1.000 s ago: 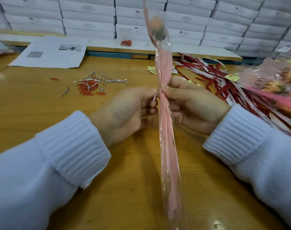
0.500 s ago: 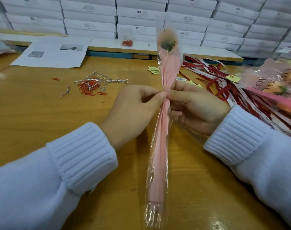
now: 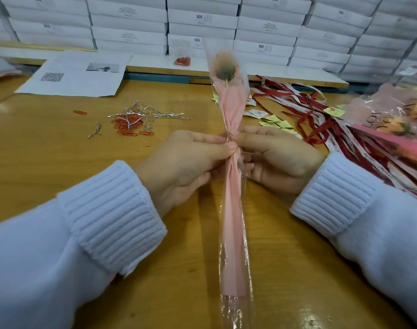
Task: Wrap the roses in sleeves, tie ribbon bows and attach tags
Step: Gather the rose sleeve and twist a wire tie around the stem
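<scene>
A single rose (image 3: 224, 67) sits inside a long pink and clear sleeve (image 3: 233, 224) held upright over the wooden table (image 3: 46, 162). My left hand (image 3: 186, 162) and my right hand (image 3: 278, 157) pinch the sleeve together at its gathered neck, thumbs meeting there. Whether a wire tie is at the neck is hidden by the fingers. Silver twist ties (image 3: 148, 112) and red paper clips (image 3: 129, 124) lie to the left. Red and white ribbons (image 3: 321, 124) and small yellow tags (image 3: 276, 121) lie to the right.
Wrapped roses (image 3: 397, 124) pile up at the right edge. A printed paper sheet (image 3: 79, 74) lies at the back left. Stacked white boxes (image 3: 202, 22) fill the back wall. A small bag of red clips (image 3: 182, 60) sits on the ledge.
The rose has tilted away and lowered, so its head now sits farther from the camera. The silver tie end seen a second ago is covered by my thumbs.
</scene>
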